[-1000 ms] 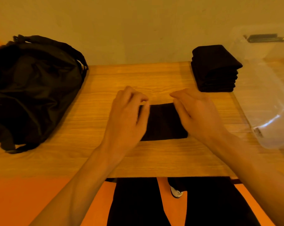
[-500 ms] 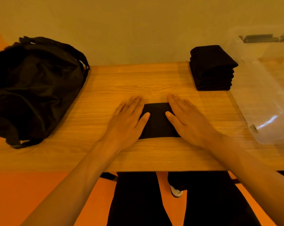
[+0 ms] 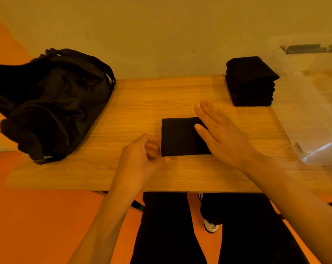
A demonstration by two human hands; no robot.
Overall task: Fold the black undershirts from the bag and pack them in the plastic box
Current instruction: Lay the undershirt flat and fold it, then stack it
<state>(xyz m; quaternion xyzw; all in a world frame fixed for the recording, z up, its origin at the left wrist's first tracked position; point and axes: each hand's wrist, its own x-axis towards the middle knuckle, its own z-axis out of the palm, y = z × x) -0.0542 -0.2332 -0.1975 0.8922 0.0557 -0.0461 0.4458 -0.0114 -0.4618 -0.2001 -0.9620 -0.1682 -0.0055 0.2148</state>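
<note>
A small, square-folded black undershirt (image 3: 180, 137) lies flat on the light wooden table (image 3: 134, 103). The right hand (image 3: 220, 134) is spread over the shirt's right edge with straight fingers and grips nothing. The left hand (image 3: 140, 161) sits just beside the shirt's lower left corner, fingers loosely curled and empty. A stack of folded black undershirts (image 3: 250, 80) stands behind and to the right of that shirt. The clear plastic box (image 3: 309, 111) is further right, and the black fabric bag (image 3: 50, 103) is well to the left.

Black trousers (image 3: 161, 235) and a white sneaker (image 3: 210, 227) are worn.
</note>
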